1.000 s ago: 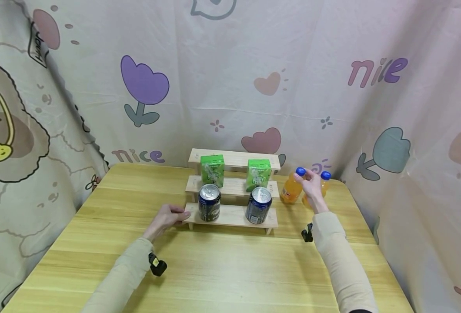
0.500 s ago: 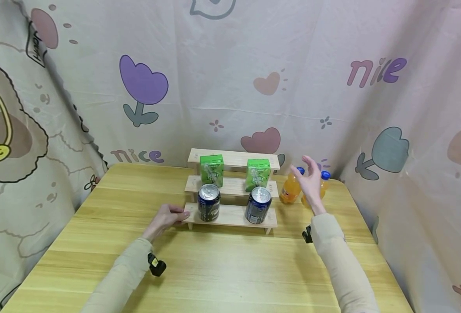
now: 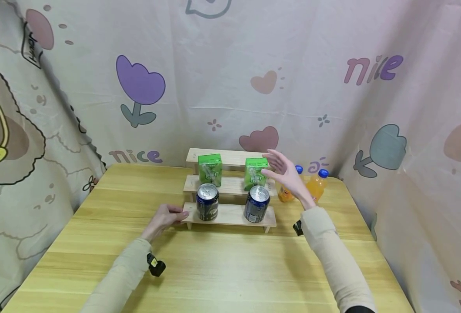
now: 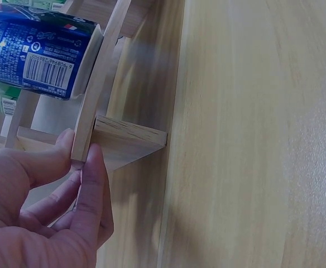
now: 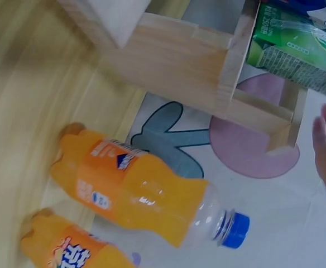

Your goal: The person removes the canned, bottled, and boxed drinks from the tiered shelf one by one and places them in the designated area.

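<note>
My left hand (image 3: 165, 221) pinches the left end of the lowest step of a wooden three-tier display rack (image 3: 230, 214). In the left wrist view the thumb lies over the step board (image 4: 93, 100) and fingers are under it. My right hand (image 3: 287, 174), fingers spread and holding nothing, hovers beside the right green drink carton (image 3: 255, 174); whether it touches the carton I cannot tell. The left green carton (image 3: 210, 170) shares the middle step. Two dark blue drink cans, a left can (image 3: 207, 204) and a right can (image 3: 257, 206), stand on the lowest step.
Right of the rack, two orange soda bottles with blue caps stand on the wooden table (image 3: 230, 269): a near-rack bottle (image 5: 135, 184), partly behind my right hand in the head view, and an outer bottle (image 3: 316, 186). A patterned curtain (image 3: 215, 87) hangs behind the table.
My right hand has let go of the near-rack bottle's cap area, lifted off and moved left to the right carton. The left hand stays on the rack.
</note>
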`<state>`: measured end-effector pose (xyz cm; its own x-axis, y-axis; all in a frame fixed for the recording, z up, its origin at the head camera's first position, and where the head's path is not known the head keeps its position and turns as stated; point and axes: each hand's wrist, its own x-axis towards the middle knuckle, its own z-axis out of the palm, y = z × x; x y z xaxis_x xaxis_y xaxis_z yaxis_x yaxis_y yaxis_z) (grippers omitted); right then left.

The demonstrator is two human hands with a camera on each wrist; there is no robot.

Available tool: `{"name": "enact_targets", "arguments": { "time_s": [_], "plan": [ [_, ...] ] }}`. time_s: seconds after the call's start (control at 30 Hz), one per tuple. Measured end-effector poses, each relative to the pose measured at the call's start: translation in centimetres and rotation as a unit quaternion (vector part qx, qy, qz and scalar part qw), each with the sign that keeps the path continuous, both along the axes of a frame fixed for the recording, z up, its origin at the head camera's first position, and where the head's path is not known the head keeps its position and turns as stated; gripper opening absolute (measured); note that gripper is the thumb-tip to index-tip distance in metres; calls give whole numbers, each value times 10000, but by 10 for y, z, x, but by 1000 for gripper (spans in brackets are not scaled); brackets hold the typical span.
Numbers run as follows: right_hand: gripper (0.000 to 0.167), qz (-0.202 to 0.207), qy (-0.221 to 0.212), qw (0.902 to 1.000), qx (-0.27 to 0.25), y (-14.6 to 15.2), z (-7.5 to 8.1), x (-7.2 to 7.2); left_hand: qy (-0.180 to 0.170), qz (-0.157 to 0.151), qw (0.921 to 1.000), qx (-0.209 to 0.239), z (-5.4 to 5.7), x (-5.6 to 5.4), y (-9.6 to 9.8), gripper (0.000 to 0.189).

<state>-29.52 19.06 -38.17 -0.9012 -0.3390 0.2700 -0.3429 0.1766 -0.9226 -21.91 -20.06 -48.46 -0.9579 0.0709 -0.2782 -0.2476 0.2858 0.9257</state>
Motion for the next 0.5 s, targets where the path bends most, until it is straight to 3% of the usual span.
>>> {"name": "enact_targets", "arguments": {
  "time_s": [0.23,0.5],
  "plan": [
    [63,264,-166,9970,705,-11,2,-10,25,42,10000,-8,-2,-1,0,38],
    [53,211,-208,9968,743,-17,1,-19,-9,28,10000,-2,0,0,0,41]
  ]
}}
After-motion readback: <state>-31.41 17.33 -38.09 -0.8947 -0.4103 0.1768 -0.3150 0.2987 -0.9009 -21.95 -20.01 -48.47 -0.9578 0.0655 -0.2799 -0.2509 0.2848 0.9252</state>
